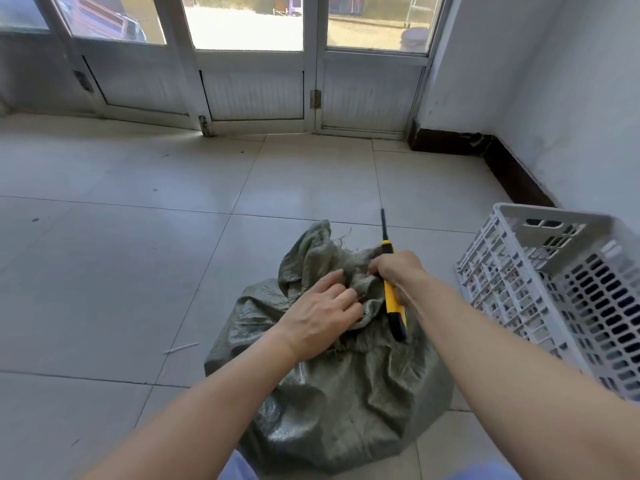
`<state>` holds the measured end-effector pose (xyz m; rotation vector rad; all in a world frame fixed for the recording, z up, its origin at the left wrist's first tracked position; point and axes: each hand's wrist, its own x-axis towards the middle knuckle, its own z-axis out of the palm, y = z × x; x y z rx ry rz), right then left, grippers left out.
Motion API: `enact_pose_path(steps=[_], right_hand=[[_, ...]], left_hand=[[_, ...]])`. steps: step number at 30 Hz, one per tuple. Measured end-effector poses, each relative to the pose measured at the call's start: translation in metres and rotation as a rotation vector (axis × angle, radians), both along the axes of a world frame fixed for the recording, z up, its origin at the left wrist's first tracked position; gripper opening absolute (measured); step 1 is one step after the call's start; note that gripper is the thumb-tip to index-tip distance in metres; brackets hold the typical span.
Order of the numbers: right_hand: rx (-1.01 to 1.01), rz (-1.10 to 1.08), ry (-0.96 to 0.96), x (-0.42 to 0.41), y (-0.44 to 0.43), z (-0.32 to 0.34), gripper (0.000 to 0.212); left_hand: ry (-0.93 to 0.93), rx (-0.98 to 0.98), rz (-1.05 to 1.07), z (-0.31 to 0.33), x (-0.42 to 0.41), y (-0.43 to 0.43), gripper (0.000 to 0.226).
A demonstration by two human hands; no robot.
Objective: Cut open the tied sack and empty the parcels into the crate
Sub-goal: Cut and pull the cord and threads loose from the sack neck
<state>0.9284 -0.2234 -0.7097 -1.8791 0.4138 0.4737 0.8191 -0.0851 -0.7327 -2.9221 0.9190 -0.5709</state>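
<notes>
A grey-green woven sack (pixel 332 393) stands bulging on the tiled floor in front of me, its loose neck bunched at the top. My left hand (pixel 320 308) lies on the bunched neck with its fingers dug into the folds. My right hand (pixel 398 275) grips a yellow-and-black utility knife (pixel 393 299), blade extended and pointing away from me, while its fingertips also pinch the sack's fabric. A white slatted plastic crate (pixel 568 299) stands to the right of the sack. No parcels are visible; the sack hides its contents.
A thin white strip (pixel 181 348) lies on the floor left of the sack. Glazed doors (pixel 256 64) close the far side, and a white wall with dark skirting (pixel 512 168) runs behind the crate. Open tile floor stretches to the left.
</notes>
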Motion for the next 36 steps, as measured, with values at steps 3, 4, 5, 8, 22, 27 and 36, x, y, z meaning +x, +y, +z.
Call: enact_pose_path(steps=[3,4,5,8,22,27,36], right_hand=[[0.166,-0.198,-0.066,0.0,-0.008,0.005,0.019],[0.231,-0.252,-0.086,0.001,-0.012,0.007,0.015],[0.296,-0.295,-0.089,0.002,-0.014,0.009,0.015],[0.493,-0.353,-0.059,0.001,-0.021,0.01,0.015],[0.282,-0.274,-0.224,0.003,-0.012,0.029,0.021],[0.214,0.023,-0.052,-0.008,0.021,0.029,0.026],[0.002,-0.319,-0.249,0.013,-0.002,0.046,0.013]], left_hand=[[0.34,-0.101,0.32,0.005,-0.01,0.007,0.057],[0.428,-0.251,0.414,0.008,-0.011,0.009,0.067],[0.49,-0.456,0.481,0.011,-0.01,0.01,0.067],[0.564,-0.678,0.572,0.018,0.0,0.01,0.05],[0.37,-0.718,0.577,0.047,0.013,0.022,0.016],[0.606,-0.959,0.422,0.05,0.021,0.013,0.021],[0.866,-0.741,0.616,0.053,0.011,0.058,0.03]])
